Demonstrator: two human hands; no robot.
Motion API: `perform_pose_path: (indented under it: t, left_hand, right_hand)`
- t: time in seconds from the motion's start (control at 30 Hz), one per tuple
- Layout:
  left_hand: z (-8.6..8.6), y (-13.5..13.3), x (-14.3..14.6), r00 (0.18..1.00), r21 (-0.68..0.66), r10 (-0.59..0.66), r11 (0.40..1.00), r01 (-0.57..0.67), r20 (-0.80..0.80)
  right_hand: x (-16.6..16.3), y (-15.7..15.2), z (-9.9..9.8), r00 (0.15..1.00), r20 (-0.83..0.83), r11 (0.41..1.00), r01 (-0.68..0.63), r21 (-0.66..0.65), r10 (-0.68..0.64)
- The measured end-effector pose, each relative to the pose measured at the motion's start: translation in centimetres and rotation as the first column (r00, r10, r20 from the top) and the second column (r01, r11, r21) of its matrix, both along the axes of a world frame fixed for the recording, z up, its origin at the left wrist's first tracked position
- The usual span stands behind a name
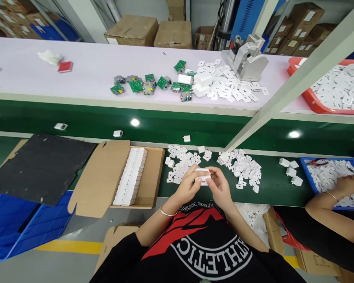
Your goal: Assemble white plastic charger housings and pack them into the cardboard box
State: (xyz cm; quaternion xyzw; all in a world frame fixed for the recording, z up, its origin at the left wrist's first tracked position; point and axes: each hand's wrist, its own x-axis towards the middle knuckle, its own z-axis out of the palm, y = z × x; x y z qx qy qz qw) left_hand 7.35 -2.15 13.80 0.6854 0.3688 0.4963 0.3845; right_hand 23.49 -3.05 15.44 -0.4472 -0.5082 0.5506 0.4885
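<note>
Over the green belt (pixel 271 188), both hands (pixel 188 186) pinch one white housing (pixel 202 175).

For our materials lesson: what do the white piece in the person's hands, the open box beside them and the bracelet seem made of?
White piece: probably moulded plastic, smooth and matte. Open box: brown cardboard, dull, with folded flaps. Bracelet: seemingly metal, thin with a silvery shine.

A long pale table (pixel 61 82) spans the upper frame, brown cardboard boxes (pixel 132 29) stacked behind it. Below lies a glossy green conveyor belt (pixel 32 118) catching lamp reflections; grey floor (pixel 47 271) with a yellow line (pixel 70 247) shows at lower left.
</note>
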Motion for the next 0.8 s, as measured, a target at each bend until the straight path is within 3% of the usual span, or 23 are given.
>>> perform_pose_path:
  t: [0.23, 0.47, 0.6, 0.7, 0.8]
  left_hand:
    - [0.3, -1.0, -1.8, 1.0, -0.125, -0.031, 0.992, 0.031, 0.007]
    - [-1.8, -1.5, -3.7, 0.998, -0.105, 0.059, 0.993, -0.058, 0.011]
    - [-3.1, -1.8, -4.3, 0.965, -0.233, 0.09, 0.972, -0.031, 0.246]
    - [-3.5, -2.0, -4.5, 0.878, -0.4, 0.118, 0.912, 0.088, 0.464]
    - [-3.6, -2.2, -4.8, 0.836, -0.492, 0.129, 0.851, 0.182, 0.533]
  right_hand:
    - [-1.5, 0.5, -1.1, 1.0, 0.027, 0.999, 0.011, -0.051, -0.01]
    - [-2.0, 0.8, -2.0, 0.975, -0.037, 0.97, -0.22, -0.105, 0.217]
    - [-2.4, 0.9, -2.3, 0.975, -0.055, 0.976, -0.216, -0.031, 0.214]
    - [-2.7, 1.2, -2.8, 0.977, -0.017, 0.977, -0.211, 0.037, 0.212]
    - [-3.1, 1.6, -3.6, 0.961, 0.025, 0.961, -0.275, 0.037, 0.275]
